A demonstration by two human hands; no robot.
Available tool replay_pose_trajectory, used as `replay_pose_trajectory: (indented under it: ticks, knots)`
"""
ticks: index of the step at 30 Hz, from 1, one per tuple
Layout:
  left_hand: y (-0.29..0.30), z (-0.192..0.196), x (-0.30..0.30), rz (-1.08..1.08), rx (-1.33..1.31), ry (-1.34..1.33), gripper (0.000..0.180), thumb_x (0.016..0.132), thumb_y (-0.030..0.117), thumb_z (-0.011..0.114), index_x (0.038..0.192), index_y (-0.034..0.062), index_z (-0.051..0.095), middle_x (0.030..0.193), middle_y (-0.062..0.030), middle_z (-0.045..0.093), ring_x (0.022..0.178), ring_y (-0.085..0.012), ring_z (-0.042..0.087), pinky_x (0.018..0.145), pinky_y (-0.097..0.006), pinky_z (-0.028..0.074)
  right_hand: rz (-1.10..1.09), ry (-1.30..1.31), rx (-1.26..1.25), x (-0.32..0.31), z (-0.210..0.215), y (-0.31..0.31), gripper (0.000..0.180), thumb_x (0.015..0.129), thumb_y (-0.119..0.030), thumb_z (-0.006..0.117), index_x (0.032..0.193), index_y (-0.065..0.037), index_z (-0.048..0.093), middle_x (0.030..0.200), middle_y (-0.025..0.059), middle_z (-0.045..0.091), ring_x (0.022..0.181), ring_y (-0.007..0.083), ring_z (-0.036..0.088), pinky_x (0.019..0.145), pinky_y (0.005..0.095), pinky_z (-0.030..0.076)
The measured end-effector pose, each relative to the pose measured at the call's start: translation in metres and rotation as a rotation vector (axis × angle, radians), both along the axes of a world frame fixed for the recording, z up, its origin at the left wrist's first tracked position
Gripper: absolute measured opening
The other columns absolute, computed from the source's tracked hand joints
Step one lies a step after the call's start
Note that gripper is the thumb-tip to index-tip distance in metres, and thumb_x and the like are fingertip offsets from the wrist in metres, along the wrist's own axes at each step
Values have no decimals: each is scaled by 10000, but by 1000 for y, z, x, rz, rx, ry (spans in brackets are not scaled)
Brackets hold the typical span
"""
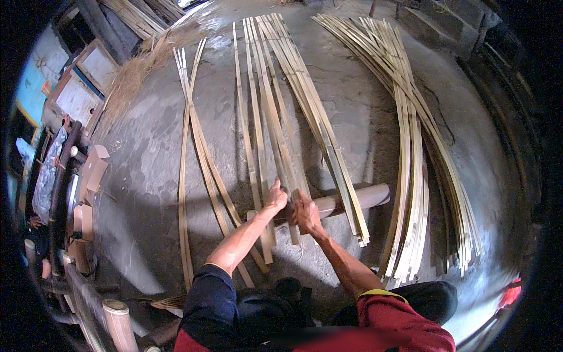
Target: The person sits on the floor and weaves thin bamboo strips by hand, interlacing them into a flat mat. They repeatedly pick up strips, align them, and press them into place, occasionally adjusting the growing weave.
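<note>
Head view shows me a concrete floor [363, 117] with many long bamboo strips on it. My left hand [275, 198] and my right hand [305, 214] are close together at the near middle of the scene, both on one bamboo strip [281, 155] that runs away from me to the far side. The grip of the left hand is closed around the strip, with the thumb up. The grip of the right hand is also pressed on the same strip, just beside the left one; the fingers curl over it. Under the hands lies a round wooden log [352, 199], across the strips, and the middle bundle of strips [305, 100] rests over it. On the right there is a big curved pile of strips [410, 176], well apart from the hands. On the left two thin strips [190, 146] cross each other. At the far left I see dry straw [135, 76] and wooden frames [88, 82].
</note>
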State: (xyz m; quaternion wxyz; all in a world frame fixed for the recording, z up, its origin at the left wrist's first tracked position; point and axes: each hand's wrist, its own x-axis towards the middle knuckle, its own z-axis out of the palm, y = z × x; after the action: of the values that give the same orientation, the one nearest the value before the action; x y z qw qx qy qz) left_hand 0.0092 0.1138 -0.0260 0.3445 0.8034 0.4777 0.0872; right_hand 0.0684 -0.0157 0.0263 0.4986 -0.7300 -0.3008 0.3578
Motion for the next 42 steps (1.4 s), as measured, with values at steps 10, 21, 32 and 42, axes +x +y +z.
replay_pose_trajectory:
  ticks: [10, 21, 32, 42]
  knots:
    - [-5, 33, -12, -115, -140, 35, 544, 787, 214, 420, 1239, -30, 244, 1158, -264, 387, 1096, -361, 364, 925, -392, 291, 135, -562, -392, 7, -7, -10, 335, 714, -178, 543, 1020, -52, 494, 748, 218, 561, 684, 341, 561, 597, 408, 446]
    - [-37, 49, -13, -687, 463, 144, 640, 770, 396, 469, 1219, -22, 287, 1265, -168, 278, 1223, -303, 158, 964, -524, 145, -123, -760, -390, 88, 18, -65, 331, 662, -123, 548, 980, -41, 499, 867, 178, 508, 849, 332, 499, 693, 440, 417]
    - [-57, 54, 9, -450, 162, 259, 950, 605, 609, 558, 1254, 3, 220, 1250, -233, 251, 1230, -365, 53, 915, -610, 94, -203, -46, 259, 56, 34, -42, 241, 878, -141, 321, 1003, -21, 489, 751, 110, 535, 545, 124, 512, 492, 253, 414]
    - [-58, 54, 21, -547, 284, 350, 935, 589, 636, 532, 1285, 100, 210, 1290, -242, 181, 1228, -388, 46, 928, -570, 61, -278, -454, 332, 40, 26, -32, 392, 778, -77, 520, 1154, -10, 431, 585, 78, 492, 520, 113, 439, 480, 258, 384]
